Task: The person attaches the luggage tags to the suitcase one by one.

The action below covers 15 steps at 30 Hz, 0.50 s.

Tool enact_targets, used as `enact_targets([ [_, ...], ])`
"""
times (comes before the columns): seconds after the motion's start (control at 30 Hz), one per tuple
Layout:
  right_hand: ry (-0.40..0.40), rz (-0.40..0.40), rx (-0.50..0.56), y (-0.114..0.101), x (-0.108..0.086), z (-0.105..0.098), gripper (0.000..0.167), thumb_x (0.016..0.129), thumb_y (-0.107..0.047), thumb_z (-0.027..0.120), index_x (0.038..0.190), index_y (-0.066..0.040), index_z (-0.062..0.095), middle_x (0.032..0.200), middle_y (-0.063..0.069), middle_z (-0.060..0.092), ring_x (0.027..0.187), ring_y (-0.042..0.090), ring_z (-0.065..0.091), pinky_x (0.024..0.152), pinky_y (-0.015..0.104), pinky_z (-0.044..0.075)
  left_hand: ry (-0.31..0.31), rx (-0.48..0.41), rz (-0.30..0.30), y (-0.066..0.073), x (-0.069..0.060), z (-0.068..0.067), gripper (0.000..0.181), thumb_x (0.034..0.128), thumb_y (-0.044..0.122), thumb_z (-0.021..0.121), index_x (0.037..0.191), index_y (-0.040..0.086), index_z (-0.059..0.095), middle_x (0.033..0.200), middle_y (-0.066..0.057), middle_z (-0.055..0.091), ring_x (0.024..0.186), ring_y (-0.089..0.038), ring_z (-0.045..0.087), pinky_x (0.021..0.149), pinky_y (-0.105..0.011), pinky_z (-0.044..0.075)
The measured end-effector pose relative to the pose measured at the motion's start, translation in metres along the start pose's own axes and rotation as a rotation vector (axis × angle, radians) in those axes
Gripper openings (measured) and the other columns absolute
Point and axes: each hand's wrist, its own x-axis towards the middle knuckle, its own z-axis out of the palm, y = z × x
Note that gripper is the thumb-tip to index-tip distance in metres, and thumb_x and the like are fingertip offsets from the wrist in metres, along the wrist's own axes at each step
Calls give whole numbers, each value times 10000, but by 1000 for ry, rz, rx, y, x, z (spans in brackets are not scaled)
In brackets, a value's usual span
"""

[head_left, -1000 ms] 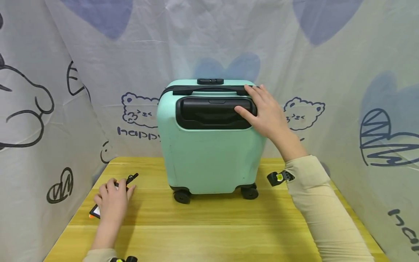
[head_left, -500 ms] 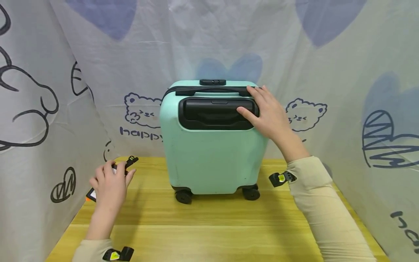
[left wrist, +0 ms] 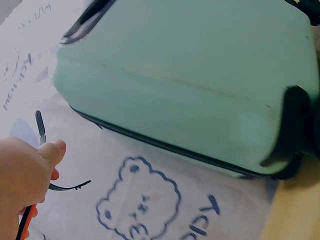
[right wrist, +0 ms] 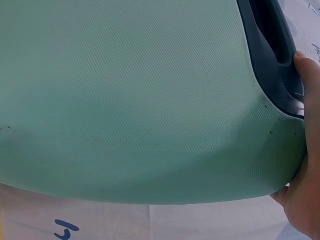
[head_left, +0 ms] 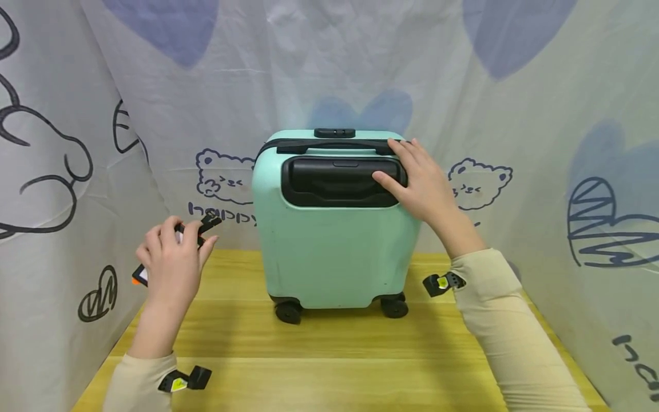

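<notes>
A mint-green suitcase [head_left: 334,252] stands upright on its black wheels in the head view. My right hand [head_left: 424,186] grips its upper right corner, fingers over the top edge and thumb on the black front recess [right wrist: 267,50]. Left of the suitcase, my left hand [head_left: 172,266] holds a luggage tag [head_left: 142,274] up off the table. The tag has a black frame, white face and orange edge; my hand hides most of it. Its black strap [left wrist: 70,188] sticks out loose beyond my fingers, apart from the suitcase. A black carry handle [head_left: 337,145] runs along the suitcase top.
The suitcase stands on a yellow wood-grain table [head_left: 329,383]. White cloth with printed bears and hearts [head_left: 237,97] hangs behind and on both sides. A black combination lock [head_left: 334,133] sits on the suitcase's top.
My left hand has risen from the table with the luggage tag, moving up and away from me. My right hand has stayed on the suitcase corner.
</notes>
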Motion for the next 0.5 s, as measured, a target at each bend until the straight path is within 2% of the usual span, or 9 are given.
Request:
enact_targets([
  [0.1, 0, 2, 2, 0, 0, 0, 822, 895, -751, 389, 1562, -306, 205, 1622, 70, 244, 1536, 257, 95, 1191, 581, 163, 20, 4, 25, 6, 13, -4, 464, 959, 439, 533, 1121, 5, 554, 1169, -263, 466, 1032, -478, 363, 741, -589, 256],
  [0.23, 0, 4, 1, 0, 1, 0, 825, 894, -753, 387, 1562, -305, 205, 1620, 79, 247, 1536, 259, 95, 1191, 582, 163, 18, 10, 44, 12, 29, -8, 418, 927, 371, 618, 1132, 12, 555, 1182, -258, 459, 1039, -473, 354, 752, -592, 255],
  [0.4, 0, 4, -3, 0, 1, 0, 824, 895, -748, 394, 1562, -305, 203, 1622, 75, 241, 1536, 264, 96, 1192, 580, 161, 37, -16, 60, 20, 47, -12, 440, 941, 412, 569, 1136, 17, 550, 1185, -254, 453, 1051, -464, 347, 780, -599, 252],
  [0.5, 3, 4, -7, 0, 1, 1, 824, 894, -747, 397, 1562, -306, 203, 1622, 73, 242, 1535, 265, 99, 1192, 578, 164, 63, -39, 67, 25, 56, -14, 425, 933, 392, 592, 1134, 19, 549, 1184, -252, 457, 1051, -456, 351, 787, -597, 251],
])
